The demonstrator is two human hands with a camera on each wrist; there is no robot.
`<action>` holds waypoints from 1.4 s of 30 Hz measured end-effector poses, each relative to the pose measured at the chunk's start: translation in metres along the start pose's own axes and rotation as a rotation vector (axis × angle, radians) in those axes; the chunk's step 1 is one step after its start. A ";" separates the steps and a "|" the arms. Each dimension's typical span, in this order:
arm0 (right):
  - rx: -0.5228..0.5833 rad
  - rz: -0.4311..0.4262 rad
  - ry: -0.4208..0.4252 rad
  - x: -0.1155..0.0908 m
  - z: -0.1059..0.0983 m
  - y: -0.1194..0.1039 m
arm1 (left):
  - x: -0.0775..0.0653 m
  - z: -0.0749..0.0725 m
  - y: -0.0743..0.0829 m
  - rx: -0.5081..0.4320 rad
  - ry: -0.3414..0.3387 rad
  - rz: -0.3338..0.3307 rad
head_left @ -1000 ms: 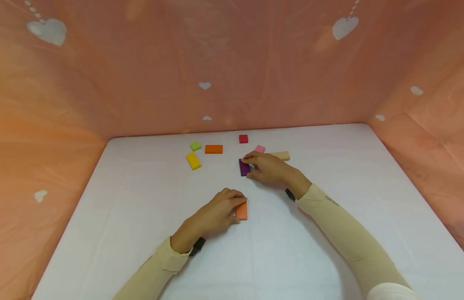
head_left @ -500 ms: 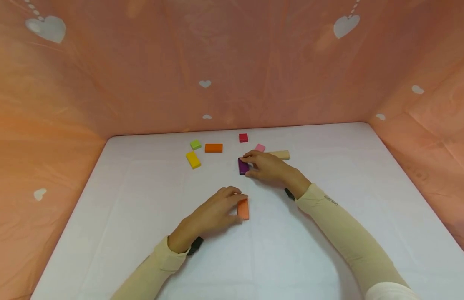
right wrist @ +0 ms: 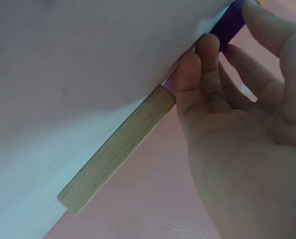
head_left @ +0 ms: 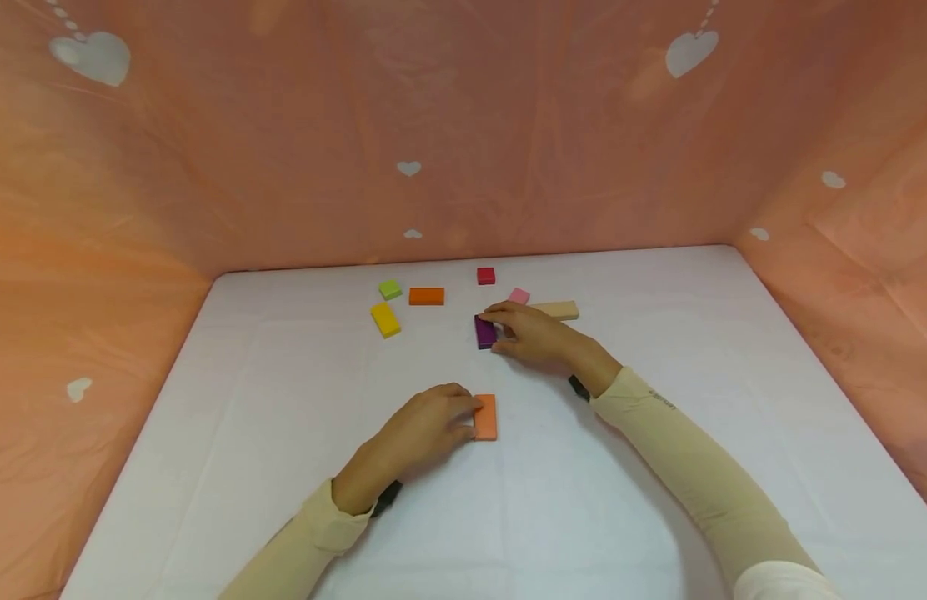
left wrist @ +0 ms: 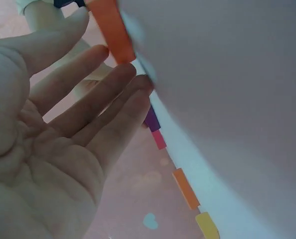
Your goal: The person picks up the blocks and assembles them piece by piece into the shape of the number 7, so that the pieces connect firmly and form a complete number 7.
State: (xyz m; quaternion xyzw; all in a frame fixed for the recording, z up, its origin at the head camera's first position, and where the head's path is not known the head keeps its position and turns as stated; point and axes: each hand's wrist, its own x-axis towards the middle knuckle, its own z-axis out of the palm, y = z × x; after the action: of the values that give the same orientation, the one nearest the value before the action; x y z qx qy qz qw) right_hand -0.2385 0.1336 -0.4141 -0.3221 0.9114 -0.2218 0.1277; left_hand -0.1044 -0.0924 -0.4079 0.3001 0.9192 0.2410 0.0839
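In the head view, a light orange block (head_left: pixel 488 418) lies flat near the middle of the white table. Beside its left side is my left hand (head_left: pixel 422 429), fingers loosely extended and thumb apart from them; the left wrist view shows the orange block (left wrist: pixel 113 30) just beyond the fingertips, not gripped. Farther back, my right hand (head_left: pixel 534 335) pinches a dark purple block (head_left: pixel 484 332) by its ends between thumb and fingers. The right wrist view shows that purple block (right wrist: pixel 229 27) partly covered by the thumb.
Behind the hands lie a yellow block (head_left: pixel 385 320), a lime green block (head_left: pixel 390 290), a darker orange block (head_left: pixel 427 297) and a red block (head_left: pixel 486 276). A pink block (head_left: pixel 519 296) and a long wooden block (head_left: pixel 557 310) sit close behind the right hand.
My left hand has let go of the light orange block and drawn back slightly left; the block shifted a little right first. My right hand moved the purple block slightly left.
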 end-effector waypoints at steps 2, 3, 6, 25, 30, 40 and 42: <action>0.001 0.004 -0.007 -0.001 -0.001 0.001 | -0.002 0.000 0.002 0.008 -0.008 0.002; 0.003 0.008 -0.009 -0.001 -0.001 0.002 | -0.003 0.001 0.002 0.013 -0.009 0.006; 0.008 0.002 -0.007 -0.002 -0.001 0.003 | -0.005 0.002 0.003 0.023 -0.002 0.015; 0.032 -0.062 0.048 -0.007 0.001 -0.001 | -0.004 0.005 0.006 0.017 0.109 0.033; 0.013 -0.053 0.045 -0.010 0.003 -0.003 | -0.004 0.006 0.006 0.029 0.122 0.028; -0.017 -0.029 0.057 -0.017 0.007 -0.004 | -0.002 0.007 0.007 0.027 0.111 -0.004; -0.022 -0.035 0.059 -0.019 0.006 -0.005 | -0.001 0.007 0.006 0.030 0.115 -0.005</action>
State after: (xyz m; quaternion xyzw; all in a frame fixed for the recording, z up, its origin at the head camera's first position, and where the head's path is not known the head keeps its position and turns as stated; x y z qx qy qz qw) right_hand -0.2190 0.1410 -0.4151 -0.3329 0.9114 -0.2233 0.0930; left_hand -0.0979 -0.0857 -0.4112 0.2844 0.9268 0.2437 0.0268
